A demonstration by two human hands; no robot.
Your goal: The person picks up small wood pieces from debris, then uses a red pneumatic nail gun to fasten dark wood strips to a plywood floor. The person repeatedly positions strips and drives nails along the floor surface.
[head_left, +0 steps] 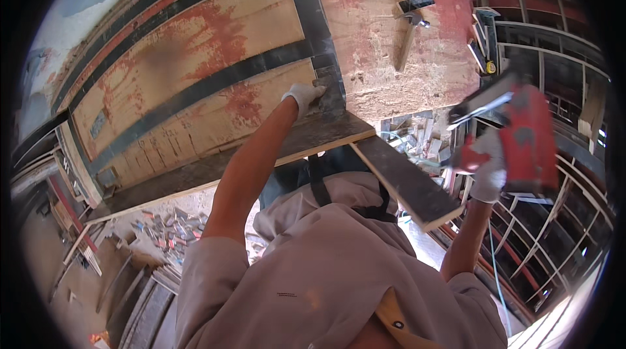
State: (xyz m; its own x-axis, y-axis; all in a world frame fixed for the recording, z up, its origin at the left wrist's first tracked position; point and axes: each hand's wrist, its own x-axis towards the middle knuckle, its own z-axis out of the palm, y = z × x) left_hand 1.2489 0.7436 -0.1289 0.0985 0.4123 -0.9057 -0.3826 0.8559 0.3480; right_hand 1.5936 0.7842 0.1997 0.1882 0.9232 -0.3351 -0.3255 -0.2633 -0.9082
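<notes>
My left hand (pixel 304 97), in a pale glove, reaches over the workpiece and grips a dark wood strip (pixel 330 86) near the panel's right end, the fingers partly hidden. That strip lies on a wooden panel (pixel 176 62) stained red and crossed by more black strips. In my gloved right hand (pixel 490 170) is a red nail gun (pixel 529 137), held up at the right, away from the panel and smeared by motion. A black-faced board (pixel 409 179) with pale edges juts from the panel's near right corner towards my right side.
A claw hammer (pixel 407 43) lies on the red-stained tabletop (pixel 372 16) beyond, near a small black piece (pixel 416 3). A thin hose (pixel 497 284) runs down at the right. Wood offcuts (pixel 171 235) litter the ground at left. Metal frames (pixel 554 43) stand at right.
</notes>
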